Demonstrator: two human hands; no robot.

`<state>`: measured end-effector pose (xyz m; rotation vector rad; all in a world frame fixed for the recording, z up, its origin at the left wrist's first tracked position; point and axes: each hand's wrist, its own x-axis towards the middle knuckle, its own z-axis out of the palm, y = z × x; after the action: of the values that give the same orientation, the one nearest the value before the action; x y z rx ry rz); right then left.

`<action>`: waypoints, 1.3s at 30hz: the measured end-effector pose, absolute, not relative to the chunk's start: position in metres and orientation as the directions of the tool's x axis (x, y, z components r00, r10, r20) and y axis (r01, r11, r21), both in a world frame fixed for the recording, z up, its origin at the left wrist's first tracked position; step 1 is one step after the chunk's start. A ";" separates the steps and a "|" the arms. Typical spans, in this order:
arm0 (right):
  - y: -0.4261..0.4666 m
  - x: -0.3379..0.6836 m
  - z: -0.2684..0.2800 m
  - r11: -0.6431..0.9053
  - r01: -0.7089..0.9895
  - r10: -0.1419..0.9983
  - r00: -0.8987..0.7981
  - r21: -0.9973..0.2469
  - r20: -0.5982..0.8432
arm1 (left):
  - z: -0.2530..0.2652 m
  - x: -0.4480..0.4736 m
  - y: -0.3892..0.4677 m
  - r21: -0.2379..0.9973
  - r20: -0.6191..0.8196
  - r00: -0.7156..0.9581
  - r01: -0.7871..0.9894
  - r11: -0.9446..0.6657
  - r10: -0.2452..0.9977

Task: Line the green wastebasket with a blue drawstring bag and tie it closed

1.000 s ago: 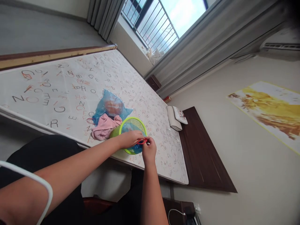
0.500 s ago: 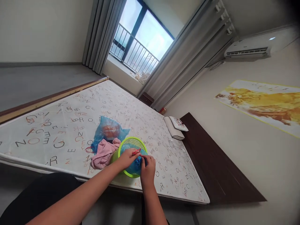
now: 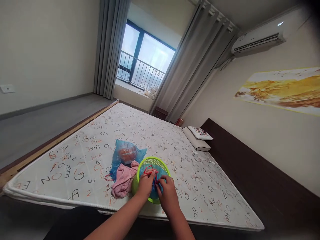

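Observation:
A lime-green plastic basket (image 3: 139,173) with a perforated wall stands near the bed's front edge, lined with a blue plastic bag (image 3: 160,169). Over it, my left hand (image 3: 146,185) is closed on a red drawstring (image 3: 149,166), whose loop sticks out above the fingers. My right hand (image 3: 168,191) is close beside it, fingertips pinched at the string and the gathered bag top; the exact grip is partly hidden. Touching the basket's left side lies a crumpled pink towel (image 3: 124,180). Behind the towel is another blue bag (image 3: 118,150) with a round, orange-brown thing inside.
The basket, towel and bag rest on a mattress (image 3: 87,166) printed with letters. Two pillows (image 3: 196,139) lie by the dark headboard (image 3: 240,156). Beyond the bed are a small nightstand (image 3: 160,113), grey curtains (image 3: 180,73) and a window with a railing.
The view has tilted and shifted, so the bed things appear further right and lower. My left hand has turned more upright, and the red string loop now spreads wider above it.

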<state>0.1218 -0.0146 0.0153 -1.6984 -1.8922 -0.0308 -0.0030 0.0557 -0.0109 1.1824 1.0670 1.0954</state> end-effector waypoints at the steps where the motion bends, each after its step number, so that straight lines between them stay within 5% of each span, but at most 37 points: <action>1: -0.014 0.120 0.017 0.179 0.921 0.910 -0.021 -0.347 0.414 | -0.012 -0.003 0.054 0.996 -0.049 0.147 -0.072 0.060 0.988; 6: -0.015 0.112 0.024 0.169 0.908 0.955 -0.055 -0.384 0.290 | -0.013 -0.005 0.047 0.998 0.006 0.141 -0.055 0.002 0.990; 9: -0.013 0.113 0.023 0.155 0.812 0.967 -0.007 -0.563 0.257 | -0.016 -0.007 0.043 0.988 0.155 0.162 -0.024 -0.153 0.975; 11: -0.010 0.116 0.021 0.099 0.622 0.978 0.082 -0.776 0.190 | -0.019 -0.008 0.040 0.902 0.424 0.241 -0.022 -0.431 0.873; 14: -0.008 0.124 0.019 -0.033 0.216 0.980 0.199 -0.976 0.011 | -0.024 -0.007 0.036 0.600 0.772 0.316 -0.077 -0.797 0.551; 16: -0.008 0.128 0.020 -0.081 0.040 0.977 0.201 -0.996 -0.071 | -0.025 -0.006 0.034 0.476 0.848 0.311 -0.090 -0.875 0.430; 19: -0.009 0.132 0.022 -0.110 -0.059 0.979 0.166 -0.992 -0.118 | -0.022 -0.005 0.031 0.455 0.856 0.318 -0.092 -0.886 0.407; 26: -0.004 0.147 0.024 0.006 0.181 0.952 0.300 -0.983 0.061 | -0.019 -0.009 0.028 0.556 0.785 0.423 -0.160 -0.816 0.452; 36: -0.005 0.170 0.029 0.062 0.520 0.977 0.144 -0.852 0.159 | -0.008 -0.013 0.026 0.763 0.620 0.512 -0.221 -0.607 0.594; 39: -0.006 0.177 0.029 0.109 0.680 0.976 0.065 -0.725 0.207 | -0.002 -0.014 0.026 0.813 0.558 0.553 -0.216 -0.540 0.619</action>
<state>0.1771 -0.0064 0.0287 -1.6375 -1.6812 0.5314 -0.0144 0.0264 -0.0019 1.8493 0.3299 1.1156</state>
